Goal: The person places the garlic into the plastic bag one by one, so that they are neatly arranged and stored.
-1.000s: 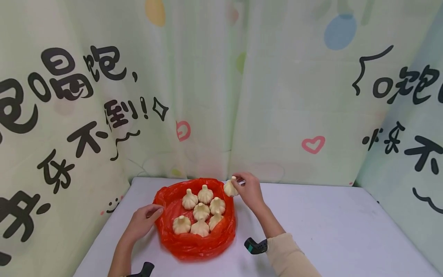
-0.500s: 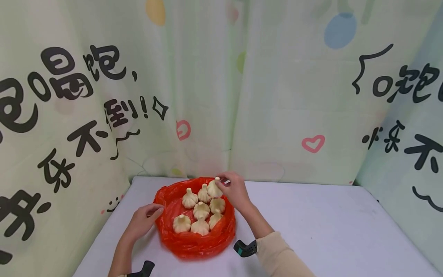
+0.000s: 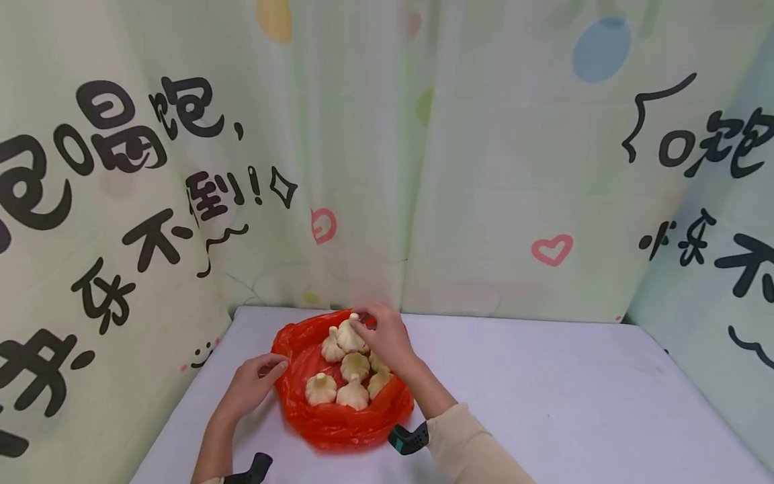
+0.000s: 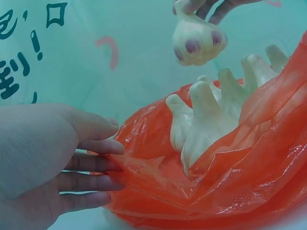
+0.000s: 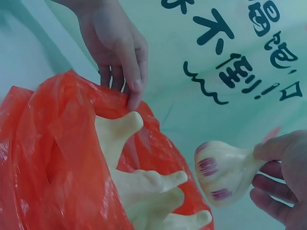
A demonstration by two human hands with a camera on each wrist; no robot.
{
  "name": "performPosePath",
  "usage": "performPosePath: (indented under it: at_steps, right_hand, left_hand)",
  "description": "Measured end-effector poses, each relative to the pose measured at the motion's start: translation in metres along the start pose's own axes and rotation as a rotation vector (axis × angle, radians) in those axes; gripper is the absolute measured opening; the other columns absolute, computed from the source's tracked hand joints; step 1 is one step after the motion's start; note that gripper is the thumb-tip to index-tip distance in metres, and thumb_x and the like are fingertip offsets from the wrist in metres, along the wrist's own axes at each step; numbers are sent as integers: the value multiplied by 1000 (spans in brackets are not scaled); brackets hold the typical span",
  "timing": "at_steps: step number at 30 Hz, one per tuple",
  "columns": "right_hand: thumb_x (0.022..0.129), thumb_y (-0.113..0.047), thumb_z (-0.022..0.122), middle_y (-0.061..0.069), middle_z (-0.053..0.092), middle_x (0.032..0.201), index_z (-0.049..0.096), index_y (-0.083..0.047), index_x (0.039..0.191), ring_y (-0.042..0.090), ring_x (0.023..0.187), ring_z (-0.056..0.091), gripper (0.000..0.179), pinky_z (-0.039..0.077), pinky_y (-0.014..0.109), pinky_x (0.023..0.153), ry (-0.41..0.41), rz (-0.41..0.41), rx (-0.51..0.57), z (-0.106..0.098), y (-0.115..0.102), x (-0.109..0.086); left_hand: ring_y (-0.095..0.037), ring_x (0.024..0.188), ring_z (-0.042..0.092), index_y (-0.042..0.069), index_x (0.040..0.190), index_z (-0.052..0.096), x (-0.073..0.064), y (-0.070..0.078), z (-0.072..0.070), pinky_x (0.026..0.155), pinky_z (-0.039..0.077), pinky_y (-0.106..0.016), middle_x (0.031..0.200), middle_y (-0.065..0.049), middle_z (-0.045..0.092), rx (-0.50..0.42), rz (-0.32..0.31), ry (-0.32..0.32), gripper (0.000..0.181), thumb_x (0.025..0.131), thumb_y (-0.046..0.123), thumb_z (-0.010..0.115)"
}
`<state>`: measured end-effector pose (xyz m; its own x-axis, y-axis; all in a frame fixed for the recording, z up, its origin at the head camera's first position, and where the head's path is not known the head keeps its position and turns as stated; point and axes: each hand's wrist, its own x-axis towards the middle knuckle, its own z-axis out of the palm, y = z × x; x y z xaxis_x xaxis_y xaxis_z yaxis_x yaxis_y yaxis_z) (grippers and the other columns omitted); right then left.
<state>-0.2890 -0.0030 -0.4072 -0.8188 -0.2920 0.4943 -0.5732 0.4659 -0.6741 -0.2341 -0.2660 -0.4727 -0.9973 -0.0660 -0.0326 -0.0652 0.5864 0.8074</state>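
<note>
My right hand (image 3: 387,339) pinches a garlic bulb (image 3: 349,337) by its stem, holding it up at the far side of a red plastic bag (image 3: 345,433). Purple patches mark the bulb's pale underside in both wrist views. Inside the wide-mouthed bag sit several more garlic bulbs (image 3: 355,367), mostly stem up; some are partly covered by the right hand or the bag's wall. At the bag's left rim is my left hand (image 3: 249,384). Its fingers (image 4: 86,181) lie extended, tips against the red plastic, as the left wrist view shows.
The bag stands on a white table (image 3: 544,396), left of its middle. Behind and to both sides hangs a pale green curtain (image 3: 471,188) with dark lettering. A black band (image 3: 408,439) is on the right wrist near the beige sleeve (image 3: 471,444).
My right hand has carried the garlic bulb leftward, from beyond the bag's right rim to over the bulbs at its far side. My left hand has stayed at the left rim.
</note>
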Motion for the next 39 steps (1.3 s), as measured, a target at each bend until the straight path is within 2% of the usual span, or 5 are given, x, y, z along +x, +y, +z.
performPosePath:
  at_steps: [8,23,30,39]
  right_hand:
    - [90,-14,68,5,69,97,71,-8,107,17,87,62,19,58,24,75,-61,33,17,15,-7,1]
    - [89,-15,70,5,70,101,71,-9,109,17,89,61,21,56,19,75,-105,27,1,37,-10,5]
    - [89,-16,69,4,70,108,70,-10,111,14,92,61,23,57,20,77,-148,73,18,43,-13,3]
    - [90,-16,69,2,71,102,70,-8,108,12,87,61,20,56,18,77,-170,46,-57,53,-18,6]
  left_hand:
    - [-27,111,59,9,122,64,-2,2,-1,87,58,-38,119,-11,65,0,-7,3,30,96,25,59]
    - [-28,111,59,10,121,64,-3,0,1,87,58,-38,119,-11,65,0,-1,19,30,96,25,59]
    - [-26,110,60,9,120,65,-4,1,0,88,57,-39,118,-10,66,5,1,20,29,96,24,59]
    - [-25,110,60,9,121,64,-5,2,-1,87,58,-38,119,-10,66,7,13,20,30,96,23,59]
